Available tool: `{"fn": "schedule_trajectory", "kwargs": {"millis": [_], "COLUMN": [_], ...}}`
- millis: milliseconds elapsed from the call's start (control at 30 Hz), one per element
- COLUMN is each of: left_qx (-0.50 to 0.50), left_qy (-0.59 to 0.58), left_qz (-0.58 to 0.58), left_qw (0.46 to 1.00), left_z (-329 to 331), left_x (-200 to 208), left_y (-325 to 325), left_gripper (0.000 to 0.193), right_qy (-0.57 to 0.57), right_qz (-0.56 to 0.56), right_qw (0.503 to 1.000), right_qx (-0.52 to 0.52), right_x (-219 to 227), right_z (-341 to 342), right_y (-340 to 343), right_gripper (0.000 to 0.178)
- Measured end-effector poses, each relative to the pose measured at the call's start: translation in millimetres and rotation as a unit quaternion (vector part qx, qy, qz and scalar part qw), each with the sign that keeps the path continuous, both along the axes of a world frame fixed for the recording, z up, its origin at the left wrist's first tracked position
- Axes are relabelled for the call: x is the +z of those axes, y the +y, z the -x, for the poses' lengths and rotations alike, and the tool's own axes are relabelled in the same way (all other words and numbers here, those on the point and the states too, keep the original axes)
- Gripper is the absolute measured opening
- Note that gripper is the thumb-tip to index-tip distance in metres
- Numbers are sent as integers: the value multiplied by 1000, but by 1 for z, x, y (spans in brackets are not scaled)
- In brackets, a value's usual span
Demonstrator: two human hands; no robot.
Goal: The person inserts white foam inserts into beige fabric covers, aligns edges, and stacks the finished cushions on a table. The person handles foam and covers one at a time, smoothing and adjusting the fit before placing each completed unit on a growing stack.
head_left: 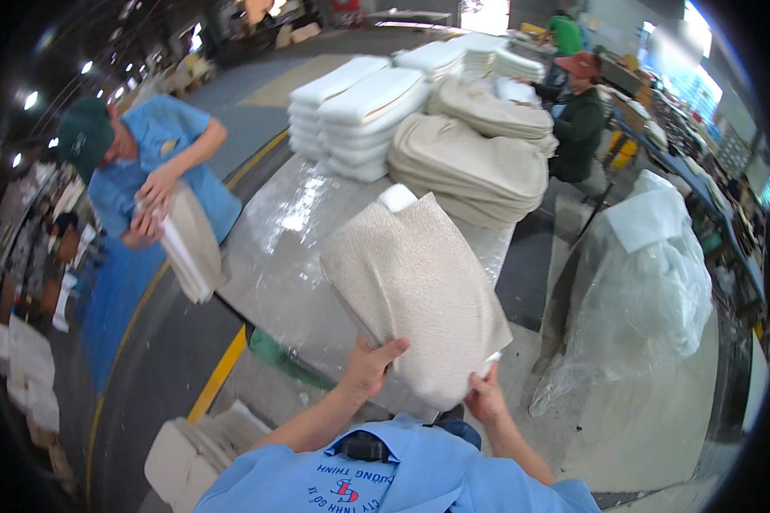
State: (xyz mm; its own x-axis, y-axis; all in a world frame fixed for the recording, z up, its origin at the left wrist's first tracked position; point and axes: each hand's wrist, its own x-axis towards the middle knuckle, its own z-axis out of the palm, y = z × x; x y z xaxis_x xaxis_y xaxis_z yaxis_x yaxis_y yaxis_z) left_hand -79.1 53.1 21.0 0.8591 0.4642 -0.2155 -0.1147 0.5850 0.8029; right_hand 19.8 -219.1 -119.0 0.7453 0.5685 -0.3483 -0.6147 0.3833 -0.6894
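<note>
A beige fabric cushion cover (423, 291) with white foam (397, 197) showing at its far end is held up in front of me, over the near end of the table. My left hand (372, 363) grips its left edge, thumb on top and the other fingers partly hidden beneath. At the near right corner, my right hand (487, 393) pinches the fabric where a bit of white shows. The cover looks slightly creased down its left side.
Stacks of white foam pads (368, 98) and beige covers (470, 167) stand on the plastic-wrapped table (274, 222). A co-worker (158, 154) at left handles another cushion. Beige pieces (201, 453) lie low at left. A clear plastic bag (637, 282) stands at right.
</note>
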Motion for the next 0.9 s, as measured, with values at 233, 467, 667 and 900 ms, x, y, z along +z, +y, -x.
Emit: {"fn": "schedule_trajectory", "kwargs": {"millis": [233,467,667,900], "left_qx": [-129,-366,-538,-597], "left_qy": [32,176,232,158], "left_qz": [-325,-657,-681,-459], "left_qw": [936,635,439,639], "left_z": [-43,-43,-39,-67], "left_x": [77,103,61,-47], "left_y": [26,-37,-101,-78], "left_gripper": [67,77,83,46], "right_qy": [-58,47,200,325], "right_qz": [256,67,154,-168], "right_qw": [960,980,911,852], "right_qx": [97,-182,-327,-374], "right_x": [14,47,-35,-48], "right_z": [9,-17,45,70], "right_y": [-18,16,5,-10], "right_gripper": [72,49,34,27]}}
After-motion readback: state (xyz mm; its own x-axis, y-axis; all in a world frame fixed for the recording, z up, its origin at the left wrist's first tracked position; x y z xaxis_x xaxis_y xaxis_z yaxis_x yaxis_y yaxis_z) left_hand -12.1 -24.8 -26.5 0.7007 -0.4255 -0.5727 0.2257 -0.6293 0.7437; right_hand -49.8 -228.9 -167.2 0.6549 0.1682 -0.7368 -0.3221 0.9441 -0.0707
